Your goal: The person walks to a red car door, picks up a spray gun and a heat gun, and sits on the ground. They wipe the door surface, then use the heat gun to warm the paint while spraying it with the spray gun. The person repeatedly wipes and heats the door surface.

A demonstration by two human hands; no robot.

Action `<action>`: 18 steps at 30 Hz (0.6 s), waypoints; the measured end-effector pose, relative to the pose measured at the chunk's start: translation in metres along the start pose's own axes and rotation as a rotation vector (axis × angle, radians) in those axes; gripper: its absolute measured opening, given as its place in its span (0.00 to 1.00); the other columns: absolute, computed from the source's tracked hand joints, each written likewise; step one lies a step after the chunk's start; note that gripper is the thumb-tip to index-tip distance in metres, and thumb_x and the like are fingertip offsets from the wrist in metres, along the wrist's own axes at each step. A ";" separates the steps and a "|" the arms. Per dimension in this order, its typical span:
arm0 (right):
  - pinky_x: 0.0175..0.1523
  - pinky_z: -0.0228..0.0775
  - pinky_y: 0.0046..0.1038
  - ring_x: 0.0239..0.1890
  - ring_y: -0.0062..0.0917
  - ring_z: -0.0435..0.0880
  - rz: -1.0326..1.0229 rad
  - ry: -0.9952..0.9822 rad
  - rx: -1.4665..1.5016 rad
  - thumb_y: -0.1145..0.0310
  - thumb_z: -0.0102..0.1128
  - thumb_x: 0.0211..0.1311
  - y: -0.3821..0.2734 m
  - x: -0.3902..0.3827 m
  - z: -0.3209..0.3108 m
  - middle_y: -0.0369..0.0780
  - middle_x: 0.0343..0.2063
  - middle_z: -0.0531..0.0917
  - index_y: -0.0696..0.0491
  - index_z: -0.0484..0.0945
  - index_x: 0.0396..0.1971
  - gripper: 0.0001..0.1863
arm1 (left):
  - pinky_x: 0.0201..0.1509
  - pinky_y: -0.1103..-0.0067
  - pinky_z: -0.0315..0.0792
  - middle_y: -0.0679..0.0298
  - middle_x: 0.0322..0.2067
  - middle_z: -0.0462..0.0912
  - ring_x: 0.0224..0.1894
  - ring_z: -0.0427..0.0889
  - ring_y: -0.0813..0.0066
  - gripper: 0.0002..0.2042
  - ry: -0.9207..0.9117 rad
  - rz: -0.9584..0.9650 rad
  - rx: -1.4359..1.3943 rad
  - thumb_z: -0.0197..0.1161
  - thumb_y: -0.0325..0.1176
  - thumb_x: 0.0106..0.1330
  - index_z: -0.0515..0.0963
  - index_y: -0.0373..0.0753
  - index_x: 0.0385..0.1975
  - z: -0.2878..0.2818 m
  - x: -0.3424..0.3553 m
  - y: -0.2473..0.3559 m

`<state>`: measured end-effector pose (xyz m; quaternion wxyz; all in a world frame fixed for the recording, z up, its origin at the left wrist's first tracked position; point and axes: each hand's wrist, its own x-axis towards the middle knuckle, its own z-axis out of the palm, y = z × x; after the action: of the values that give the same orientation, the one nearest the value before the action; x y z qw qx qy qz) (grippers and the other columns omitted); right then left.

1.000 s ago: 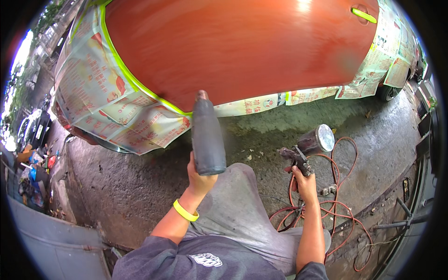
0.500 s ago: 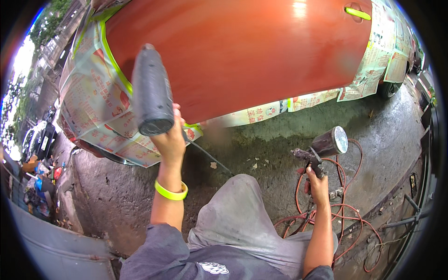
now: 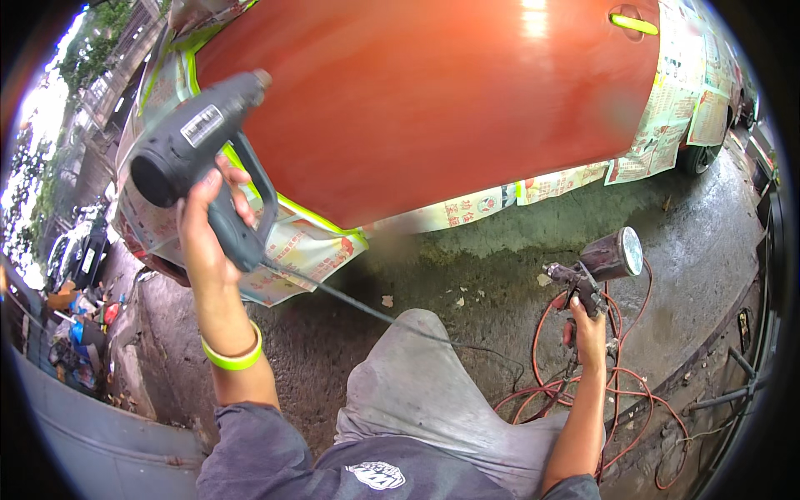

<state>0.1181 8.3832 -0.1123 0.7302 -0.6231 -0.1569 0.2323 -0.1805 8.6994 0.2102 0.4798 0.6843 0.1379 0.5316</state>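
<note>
My left hand [image 3: 208,225] grips the handle of a dark grey heat gun [image 3: 187,137]. Its nozzle points up and to the right, toward the red-orange car door [image 3: 417,108], apart from the surface. A dark cord [image 3: 350,302] trails from the handle across my knee. Low on the right, my right hand [image 3: 587,329] is closed around a paint spray gun [image 3: 577,283], whose cup [image 3: 612,254] tilts to the right. Yellow-green masking tape [image 3: 312,215] and printed paper sheets [image 3: 296,250] border the door's left and lower edges.
A red air hose [image 3: 621,383] lies coiled on the wet concrete floor [image 3: 400,267] by my right side. More paper covers the car body at right, near a wheel [image 3: 698,158]. Clutter [image 3: 79,333] and a grey metal panel [image 3: 108,433] stand at left. The door handle [image 3: 635,23] is taped.
My left hand has swung left, turning the heat gun from nearly upright to slanting up and right. My right hand and the spray gun have shifted slightly right.
</note>
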 end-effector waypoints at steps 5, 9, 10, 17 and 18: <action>0.17 0.61 0.20 0.14 0.14 0.71 -0.019 0.010 0.013 0.61 0.59 0.72 -0.011 -0.004 0.000 0.39 0.35 0.88 0.56 0.81 0.49 0.16 | 0.25 0.82 0.75 0.59 0.32 0.83 0.21 0.78 0.79 0.12 -0.008 -0.298 -0.107 0.61 0.35 0.68 0.77 0.36 0.46 0.004 -0.049 -0.015; 0.17 0.62 0.20 0.13 0.15 0.71 -0.062 0.003 0.030 0.61 0.59 0.72 -0.017 -0.004 0.003 0.39 0.35 0.88 0.57 0.82 0.47 0.15 | 0.26 0.82 0.74 0.61 0.33 0.81 0.23 0.77 0.79 0.14 0.038 -0.191 -0.115 0.61 0.37 0.69 0.76 0.34 0.48 0.009 -0.043 -0.016; 0.17 0.62 0.20 0.13 0.15 0.71 -0.065 0.010 0.024 0.61 0.58 0.72 -0.016 -0.006 0.005 0.39 0.35 0.88 0.57 0.82 0.47 0.15 | 0.26 0.82 0.74 0.61 0.33 0.81 0.23 0.77 0.79 0.14 0.064 -0.121 -0.096 0.61 0.37 0.69 0.76 0.34 0.47 0.011 -0.040 -0.015; 0.17 0.64 0.23 0.12 0.15 0.73 -0.030 -0.029 -0.084 0.60 0.61 0.71 -0.013 -0.011 0.015 0.36 0.29 0.87 0.60 0.84 0.40 0.16 | 0.38 0.78 0.75 0.56 0.44 0.83 0.31 0.76 0.78 0.15 -0.048 0.040 -0.282 0.58 0.34 0.70 0.77 0.37 0.52 0.040 -0.055 -0.027; 0.17 0.64 0.24 0.12 0.16 0.73 -0.008 -0.024 -0.092 0.60 0.62 0.70 -0.012 -0.012 0.015 0.36 0.27 0.86 0.60 0.84 0.41 0.16 | 0.39 0.78 0.75 0.55 0.45 0.83 0.32 0.76 0.78 0.15 -0.110 -0.026 -0.326 0.58 0.34 0.69 0.76 0.37 0.53 0.044 -0.064 -0.042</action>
<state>0.1021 8.3877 -0.0977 0.6998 -0.6526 -0.1786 0.2292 -0.1544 8.6534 0.1393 0.5983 0.6234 0.0322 0.5024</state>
